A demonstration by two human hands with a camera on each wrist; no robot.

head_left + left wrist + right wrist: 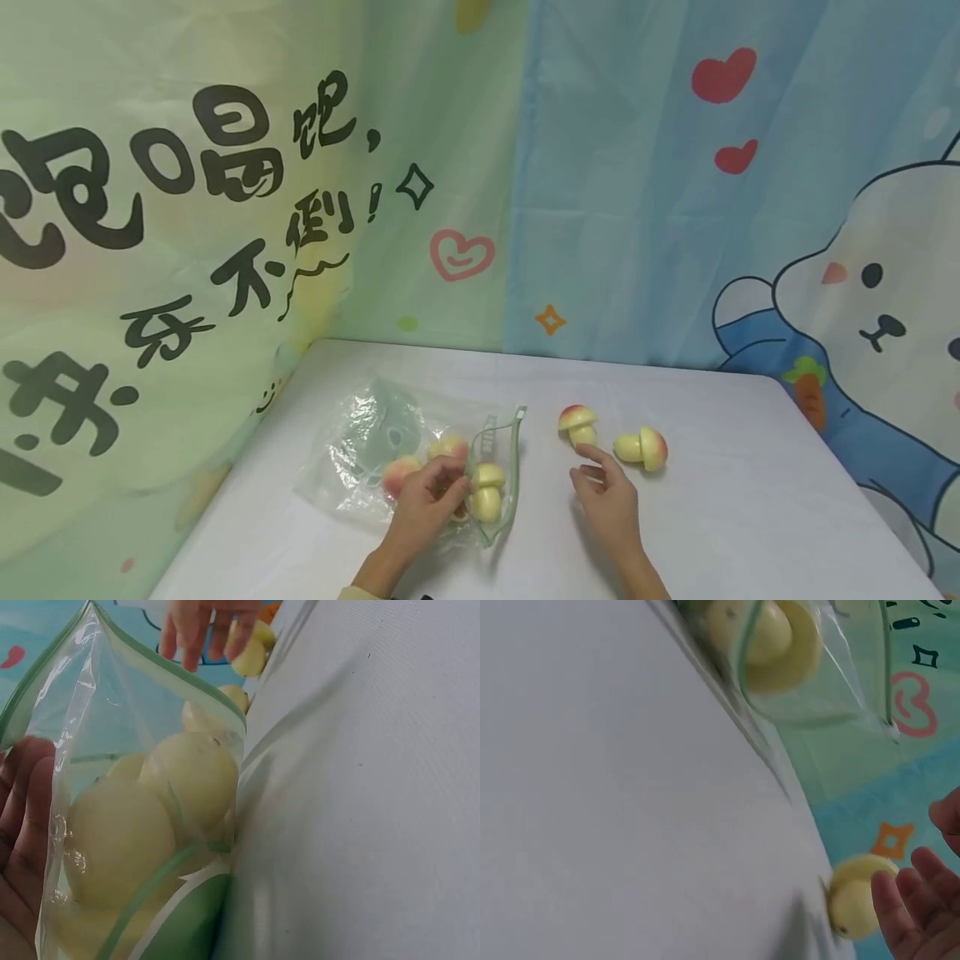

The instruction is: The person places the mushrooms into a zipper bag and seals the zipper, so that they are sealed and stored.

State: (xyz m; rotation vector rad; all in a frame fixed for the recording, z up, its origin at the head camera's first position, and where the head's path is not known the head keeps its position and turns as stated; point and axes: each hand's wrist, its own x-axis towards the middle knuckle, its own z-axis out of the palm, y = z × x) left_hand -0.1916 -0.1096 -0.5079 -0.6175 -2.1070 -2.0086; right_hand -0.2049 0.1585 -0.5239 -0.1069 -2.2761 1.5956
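My left hand [429,504] pinches the near side of a clear zip bag [318,479], whose green-edged mouth gapes toward the right. Inside lie several toy mushrooms, pale yellow with red-tinted caps; one mushroom [487,502] sits right at the mouth. In the left wrist view the plastic [82,712] stands up around them, the fingers [30,802] along its side. My right hand [613,504] holds nothing, its fingers loosely bent. Its fingertips are close to the stem of an upright loose mushroom [577,418]. A second loose mushroom [651,448] lies on its side farther right.
Everything rests on a white-covered table [750,517]. A printed cloth backdrop [615,208] hangs behind its far edge and along the left. Inside the bag's far left part shows a pale green printed area [386,421].
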